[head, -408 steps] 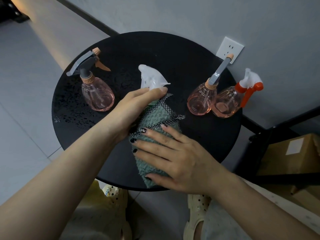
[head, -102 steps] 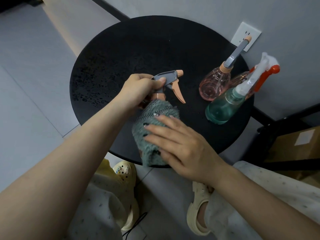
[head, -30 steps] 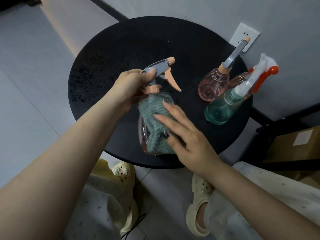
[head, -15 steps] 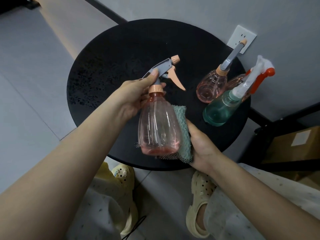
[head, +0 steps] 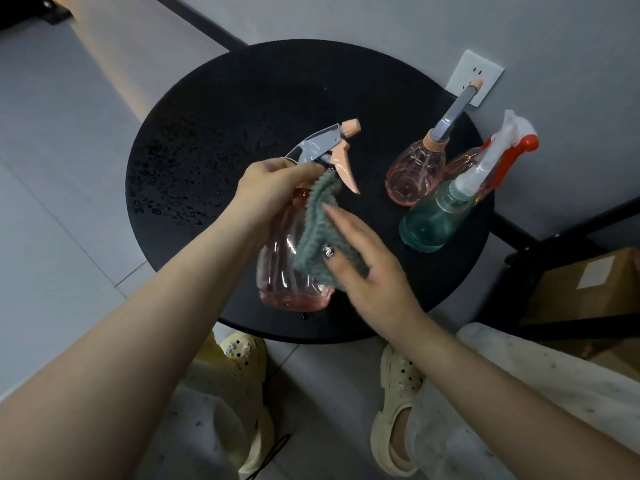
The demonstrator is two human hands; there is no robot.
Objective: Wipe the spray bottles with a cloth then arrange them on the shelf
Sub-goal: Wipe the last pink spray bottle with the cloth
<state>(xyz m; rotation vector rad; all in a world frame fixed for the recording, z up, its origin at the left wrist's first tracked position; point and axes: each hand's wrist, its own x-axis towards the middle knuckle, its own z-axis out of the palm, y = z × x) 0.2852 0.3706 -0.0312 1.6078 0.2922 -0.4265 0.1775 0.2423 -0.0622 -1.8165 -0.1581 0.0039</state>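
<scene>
My left hand (head: 270,185) grips the neck of a large pink spray bottle (head: 287,268) with a grey head and peach trigger, holding it tilted above the near part of the round black table (head: 242,109). My right hand (head: 374,271) holds a green cloth (head: 311,230) against the bottle's right side, thumb on the cloth. At the table's right stand a small pink bottle (head: 412,174) with a grey head, a teal bottle (head: 433,220) with a white head, and behind it a pink bottle (head: 464,164) with an orange trigger.
Water drops speckle the table's left side. A wall socket (head: 474,76) sits just behind the small pink bottle. A black shelf frame (head: 554,237) and a cardboard box (head: 588,289) are low at the right. My feet in pale clogs stand under the table's near edge.
The cloth has moved from behind the pink bottle round onto its right front side, up near the neck. My left hand still holds the bottle by the neck, a little lower over the table.
</scene>
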